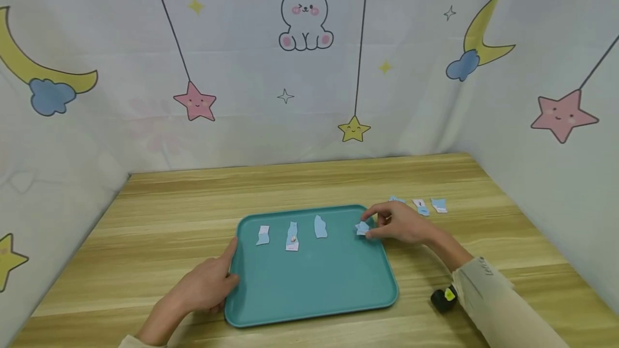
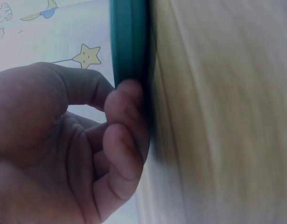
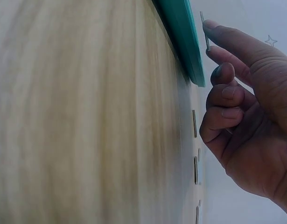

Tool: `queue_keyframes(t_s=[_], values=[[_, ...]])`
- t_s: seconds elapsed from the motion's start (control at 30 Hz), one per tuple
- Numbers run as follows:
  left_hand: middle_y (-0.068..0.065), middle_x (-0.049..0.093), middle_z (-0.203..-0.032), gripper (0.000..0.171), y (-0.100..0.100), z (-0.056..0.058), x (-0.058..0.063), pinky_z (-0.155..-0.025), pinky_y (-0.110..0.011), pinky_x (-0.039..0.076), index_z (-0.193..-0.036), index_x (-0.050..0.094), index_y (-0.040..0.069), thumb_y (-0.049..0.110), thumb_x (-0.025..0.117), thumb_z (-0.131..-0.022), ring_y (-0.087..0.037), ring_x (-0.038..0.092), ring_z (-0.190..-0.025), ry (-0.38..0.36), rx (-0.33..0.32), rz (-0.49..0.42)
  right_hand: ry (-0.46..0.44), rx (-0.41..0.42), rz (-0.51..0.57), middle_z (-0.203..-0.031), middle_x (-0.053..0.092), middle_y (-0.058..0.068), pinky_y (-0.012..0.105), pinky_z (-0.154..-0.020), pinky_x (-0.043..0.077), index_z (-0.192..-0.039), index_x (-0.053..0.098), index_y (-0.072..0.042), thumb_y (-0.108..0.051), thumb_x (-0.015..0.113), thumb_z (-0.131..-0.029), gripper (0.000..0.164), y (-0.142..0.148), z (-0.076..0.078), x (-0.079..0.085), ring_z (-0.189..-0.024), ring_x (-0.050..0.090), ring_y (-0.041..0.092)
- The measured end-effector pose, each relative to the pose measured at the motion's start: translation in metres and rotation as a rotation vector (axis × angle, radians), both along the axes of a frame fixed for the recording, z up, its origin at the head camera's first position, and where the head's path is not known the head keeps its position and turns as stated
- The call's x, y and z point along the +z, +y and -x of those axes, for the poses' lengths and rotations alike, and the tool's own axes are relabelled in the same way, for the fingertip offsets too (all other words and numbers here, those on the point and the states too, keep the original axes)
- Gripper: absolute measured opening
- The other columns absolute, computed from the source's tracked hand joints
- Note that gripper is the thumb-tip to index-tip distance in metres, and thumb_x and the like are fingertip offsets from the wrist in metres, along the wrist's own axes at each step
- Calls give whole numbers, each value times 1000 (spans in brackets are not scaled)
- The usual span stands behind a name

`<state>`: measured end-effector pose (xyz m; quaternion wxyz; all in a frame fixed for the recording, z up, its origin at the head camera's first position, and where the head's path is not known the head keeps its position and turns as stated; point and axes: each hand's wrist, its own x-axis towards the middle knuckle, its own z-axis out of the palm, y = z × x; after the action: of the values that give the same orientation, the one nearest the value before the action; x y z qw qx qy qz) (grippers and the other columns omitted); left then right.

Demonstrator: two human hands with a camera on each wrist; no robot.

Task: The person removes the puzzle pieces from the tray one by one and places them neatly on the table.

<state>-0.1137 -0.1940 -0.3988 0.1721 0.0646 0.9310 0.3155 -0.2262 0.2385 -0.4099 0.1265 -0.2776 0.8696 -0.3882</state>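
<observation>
My right hand [image 1: 405,223] pinches a small light blue puzzle piece [image 1: 362,228] between thumb and fingertips over the teal tray's [image 1: 314,289] right back corner. Edge-on in the right wrist view, the thin piece [image 3: 205,32] stands clear of the tray. On the left side, my left hand [image 1: 207,283] holds the tray's rim, its fingers curled against the edge in the left wrist view. Along the back of the tray lie a white-and-blue piece [image 1: 263,235], a longer piece [image 1: 292,238] with a small figure on it, and a plain blue piece [image 1: 320,226].
Beyond my right hand, more irregular pieces lie on the wooden table [image 1: 169,197]: a partly hidden blue one [image 1: 396,199], one with a dark mark [image 1: 420,207], and another [image 1: 439,205]. A small black object [image 1: 443,300] is by my right sleeve. Printed cloth surrounds the table.
</observation>
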Motion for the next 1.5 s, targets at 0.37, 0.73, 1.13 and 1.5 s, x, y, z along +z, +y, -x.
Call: queue_keyframes(t_s=[0.37, 0.73, 1.13, 1.5], values=[[-7, 58, -54, 81, 1, -1, 1, -45, -33, 45, -165, 10, -10, 5, 53, -98, -18, 54, -40, 6, 3, 10, 21, -28, -5, -75, 57, -3, 24, -61, 43, -122, 76, -12, -26, 80, -94, 32, 12, -5, 1, -63, 46, 6], [-7, 58, -54, 82, 0, -1, 2, -49, -32, 45, -165, 9, -10, 5, 53, -98, -18, 53, -40, 5, -3, 23, 28, -53, -9, -73, 59, -3, 25, -64, 47, -123, 76, -10, -23, 81, -93, 33, 29, -9, 4, -64, 51, 6], [-6, 58, -55, 82, -2, -2, 2, -46, -32, 45, -165, 8, -11, 3, 52, -97, -16, 52, -39, 13, -27, 4, 1, -70, 0, -71, 55, -5, 24, -60, 44, -124, 75, -6, -18, 79, -94, 33, 46, -10, 6, -61, 47, 4], [-7, 59, -55, 82, -1, -2, 4, -49, -32, 46, -165, 9, -11, 4, 53, -98, -19, 55, -41, -2, -16, 26, -14, -73, -38, -71, 53, -4, 24, -59, 42, -125, 74, -4, -15, 75, -96, 31, 52, -12, 0, -59, 42, 4]])
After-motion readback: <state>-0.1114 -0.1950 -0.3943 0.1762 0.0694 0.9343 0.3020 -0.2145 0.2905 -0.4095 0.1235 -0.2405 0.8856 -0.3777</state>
